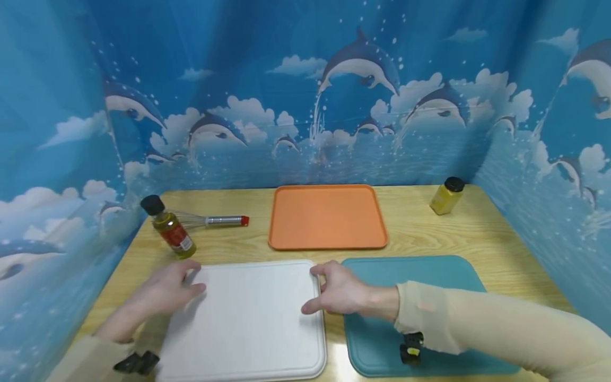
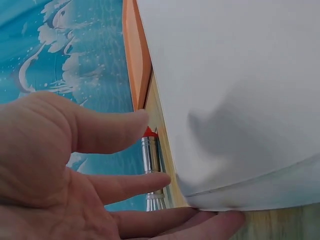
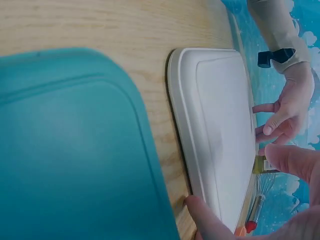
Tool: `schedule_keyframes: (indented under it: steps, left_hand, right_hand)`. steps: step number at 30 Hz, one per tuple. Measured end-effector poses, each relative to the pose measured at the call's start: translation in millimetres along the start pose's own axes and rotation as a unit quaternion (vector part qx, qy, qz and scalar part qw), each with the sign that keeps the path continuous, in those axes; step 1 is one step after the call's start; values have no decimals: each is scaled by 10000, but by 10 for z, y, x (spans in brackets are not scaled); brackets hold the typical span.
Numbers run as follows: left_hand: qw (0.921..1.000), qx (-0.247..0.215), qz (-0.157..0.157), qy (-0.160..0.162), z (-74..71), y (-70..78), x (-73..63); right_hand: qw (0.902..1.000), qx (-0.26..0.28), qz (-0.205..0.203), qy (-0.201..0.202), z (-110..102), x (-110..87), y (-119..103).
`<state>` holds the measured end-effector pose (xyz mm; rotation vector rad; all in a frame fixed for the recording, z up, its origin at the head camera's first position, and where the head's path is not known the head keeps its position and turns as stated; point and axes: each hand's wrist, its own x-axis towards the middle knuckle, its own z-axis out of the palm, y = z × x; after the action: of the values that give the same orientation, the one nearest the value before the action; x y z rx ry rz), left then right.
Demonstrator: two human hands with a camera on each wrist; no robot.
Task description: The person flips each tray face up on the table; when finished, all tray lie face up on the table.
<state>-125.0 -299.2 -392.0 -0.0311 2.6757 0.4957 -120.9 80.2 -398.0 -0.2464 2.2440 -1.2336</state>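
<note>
A white tray (image 1: 253, 323) with rounded corners and a groove near its edge lies on the table in front of me. My left hand (image 1: 167, 289) is at its far left corner; in the left wrist view the lower fingers (image 2: 220, 225) touch the tray's edge, while thumb and index finger stand apart from it. At the far right corner, my right hand (image 1: 343, 289) has its fingers spread along the side edge, with the thumb reaching over the white surface. In the right wrist view one fingertip (image 3: 197, 205) is right at the tray's edge.
A teal tray (image 1: 410, 270) lies to the right, under my right forearm. Behind are an orange tray (image 1: 329, 245), a whisk (image 1: 224, 220), a dark-capped oil bottle (image 1: 174, 233) standing near my left hand, and a yellow jar (image 1: 446, 199) at the far right. A dolphin-print curtain (image 1: 305, 79) surrounds the table.
</note>
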Motion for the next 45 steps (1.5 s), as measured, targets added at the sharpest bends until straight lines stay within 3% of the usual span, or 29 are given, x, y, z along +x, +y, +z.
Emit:
schedule_keyframes:
  steps: [3,6,10,13,22,26,31,40,45]
  left_hand:
    - [9997,-198,112,85,-7,-25,13]
    - [9973,-718,94,82,-11,-58,27]
    - [9881,-1538,-54,-12,-31,-118,45]
    - [9830,-1831,-108,-92,-67,-165,60]
    - [9720,-2320,-19,-380,-329,-321,-16]
    - [9673,-2516,80,-322,-471,-334,-96]
    - [9664,-2556,217,-195,-602,-322,-179]
    - [9512,-3003,614,-358,-820,-251,-261]
    - [9472,-3111,692,-345,-910,-157,-266]
  right_hand:
    - [10000,-7,72,44,9,-17,-9]
    - [9999,35,98,91,6,-23,-6]
    - [9997,156,111,131,-4,-5,7]
    - [9996,160,136,212,-13,6,13]
    - [9994,151,244,185,-28,11,14]
    - [9995,202,214,140,-26,16,6]
    - [9993,263,184,170,-20,31,3]
    - [9992,334,157,165,-25,67,-5]
    - [9992,316,127,221,-18,87,-9]
